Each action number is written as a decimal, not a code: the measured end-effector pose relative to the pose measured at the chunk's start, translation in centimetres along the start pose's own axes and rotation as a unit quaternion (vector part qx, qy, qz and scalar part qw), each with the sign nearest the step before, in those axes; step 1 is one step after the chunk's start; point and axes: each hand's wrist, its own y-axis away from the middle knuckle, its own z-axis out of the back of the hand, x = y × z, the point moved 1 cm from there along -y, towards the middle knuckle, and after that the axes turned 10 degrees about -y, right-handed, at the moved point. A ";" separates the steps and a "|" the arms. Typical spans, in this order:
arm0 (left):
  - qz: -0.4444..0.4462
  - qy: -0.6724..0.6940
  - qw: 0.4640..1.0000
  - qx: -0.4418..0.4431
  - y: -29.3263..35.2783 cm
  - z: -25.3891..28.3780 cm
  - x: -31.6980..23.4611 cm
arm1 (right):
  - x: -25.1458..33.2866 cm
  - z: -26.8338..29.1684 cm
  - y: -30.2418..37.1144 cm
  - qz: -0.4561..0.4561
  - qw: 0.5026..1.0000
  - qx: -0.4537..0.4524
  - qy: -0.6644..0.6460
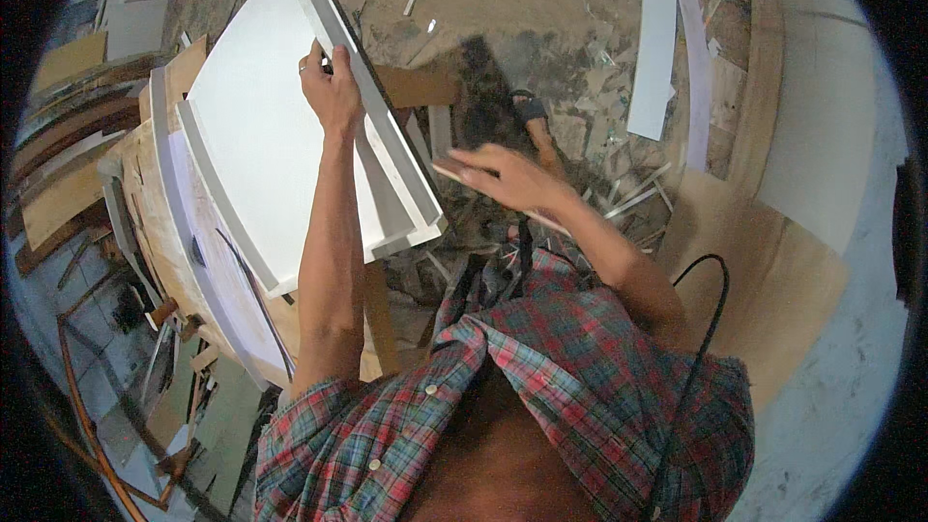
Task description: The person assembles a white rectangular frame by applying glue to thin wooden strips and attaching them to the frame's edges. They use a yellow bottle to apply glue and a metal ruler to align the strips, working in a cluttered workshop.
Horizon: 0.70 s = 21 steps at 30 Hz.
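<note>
A large white panel point(256, 58) with raised strips along its edges lies tilted at the left, over a wooden work surface. My left hand point(332, 87) is closed on the raised strip point(391, 164) along its right side, thumb and fingers on the strip. Just right of the panel's near corner, apart from it, my right hand point(507, 177) holds a thin, tan flat piece point(448, 170) that looks like wood. The fingers lie stretched along it, slightly blurred, and most of the piece is hidden beneath them.
Wooden boards point(68, 135) are stacked at the far left. Offcuts and scraps point(599, 106) litter the floor. A white board point(653, 58) and a lilac strip point(692, 68) lie at the right, near a large brown sheet point(754, 280). A black cable point(720, 300) hangs by my right arm.
</note>
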 end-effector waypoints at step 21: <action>0.016 0.083 0.994 0.062 6.2 3.9 0.3 | 1.7 -1.6 7.0 -0.010 0.994 0.041 0.105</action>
